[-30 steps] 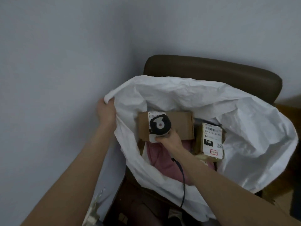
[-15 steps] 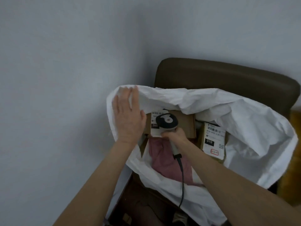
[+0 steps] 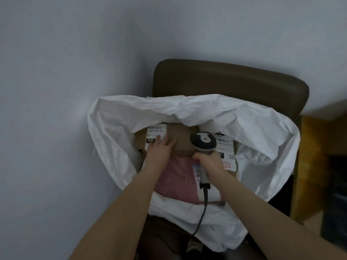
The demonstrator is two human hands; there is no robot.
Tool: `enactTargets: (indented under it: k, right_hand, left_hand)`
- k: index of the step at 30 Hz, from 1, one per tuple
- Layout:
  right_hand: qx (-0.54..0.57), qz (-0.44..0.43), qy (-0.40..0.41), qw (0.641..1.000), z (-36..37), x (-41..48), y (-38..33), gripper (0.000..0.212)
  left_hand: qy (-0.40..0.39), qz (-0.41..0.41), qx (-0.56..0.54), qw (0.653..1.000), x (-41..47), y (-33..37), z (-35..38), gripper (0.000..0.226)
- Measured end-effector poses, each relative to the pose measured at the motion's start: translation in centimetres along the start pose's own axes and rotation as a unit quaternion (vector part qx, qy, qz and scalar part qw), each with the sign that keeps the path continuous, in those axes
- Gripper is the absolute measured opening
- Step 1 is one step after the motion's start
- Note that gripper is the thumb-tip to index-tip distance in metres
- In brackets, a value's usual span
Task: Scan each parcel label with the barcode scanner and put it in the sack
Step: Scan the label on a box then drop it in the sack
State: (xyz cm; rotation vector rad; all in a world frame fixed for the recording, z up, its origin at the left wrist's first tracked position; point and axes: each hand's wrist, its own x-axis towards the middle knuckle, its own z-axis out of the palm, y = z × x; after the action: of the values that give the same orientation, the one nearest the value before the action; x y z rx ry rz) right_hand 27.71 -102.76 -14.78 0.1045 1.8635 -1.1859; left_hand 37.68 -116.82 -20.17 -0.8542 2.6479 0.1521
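Three parcels are sitting in the sack; the flat left hand is pressing the eleven-o'clock box, the right hand gripping the scanner.

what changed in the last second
The left hand let go of the sack rim and came down flat onto the box. The right hand carried the scanner rightward, off the box's label toward the right parcel. Its grip and the parcels stayed.

Our left hand flat on the cardboard parcel in the sack, our right hand gripping the barcode scanner
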Motion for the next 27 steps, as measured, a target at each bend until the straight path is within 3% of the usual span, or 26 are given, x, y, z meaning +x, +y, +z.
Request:
enactTargets:
  k: [3, 11, 18, 27]
  right_hand:
    - [0.032, 0.012, -0.008, 0.999, 0.1, -0.4, -0.2, 0.04]
    - [0.112, 0.033, -0.022, 0.993, -3.6, -5.8, -0.3, 0.009]
    - [0.197, 0.057, -0.03, 0.978, -8.1, -12.7, 0.5, 0.011]
    - [0.22, 0.069, -0.071, 0.97, -15.8, -23.5, 5.0, 0.013]
  left_hand:
    - [-0.038, -0.019, -0.028, 0.999, -0.5, 0.0, 0.2, 0.057]
    - [-0.06, -0.014, -0.034, 0.998, -3.8, 1.8, -3.7, 0.063]
    - [0.003, -0.025, -0.031, 0.999, -10.8, 6.7, -8.9, 0.043]
    - [0.037, -0.028, -0.053, 0.998, -21.5, 16.4, -11.2, 0.049]
